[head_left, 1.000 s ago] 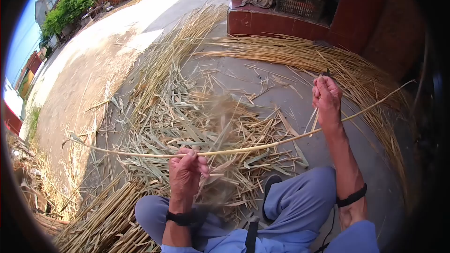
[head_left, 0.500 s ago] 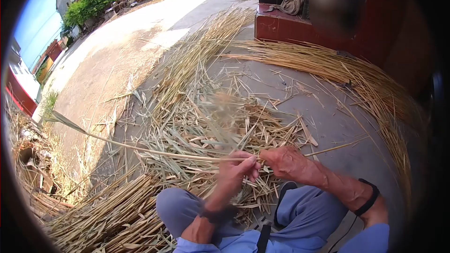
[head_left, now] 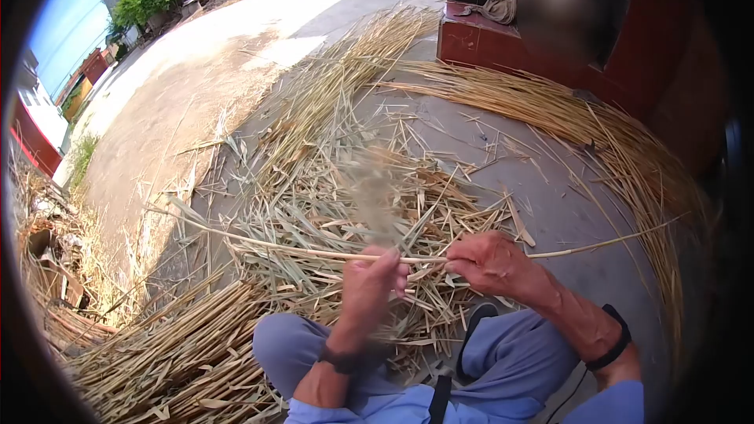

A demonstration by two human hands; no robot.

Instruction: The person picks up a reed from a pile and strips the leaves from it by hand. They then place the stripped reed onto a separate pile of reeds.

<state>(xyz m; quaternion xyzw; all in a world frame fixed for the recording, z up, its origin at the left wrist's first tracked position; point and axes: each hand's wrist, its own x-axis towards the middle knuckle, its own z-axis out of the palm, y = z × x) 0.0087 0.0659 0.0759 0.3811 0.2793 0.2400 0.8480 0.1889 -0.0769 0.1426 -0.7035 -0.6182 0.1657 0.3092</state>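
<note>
A long pale reed stalk [head_left: 302,251] stretches across the view in front of my knees, its leafy end at the left and its thin end at the right. My left hand [head_left: 375,273] is closed around the stalk near its middle, slightly blurred. A short span of bare stalk separates it from my right hand [head_left: 488,261], whose fingers are also closed on the reed. Beneath both hands lies a loose heap of stripped leaves and husks [head_left: 314,224].
Bundled stalks [head_left: 181,345] lie at the lower left. More long stalks [head_left: 518,106] curve along the right, beside a red ledge [head_left: 479,43] with a cloth [head_left: 499,6] on it. Another sheaf [head_left: 353,63] extends away from the heap. A sunlit yard [head_left: 188,78] lies beyond.
My hands have moved apart along the stalk, the right one a little rightward and the left one leftward. The stalk has shifted right, its leafy end now closer.
</note>
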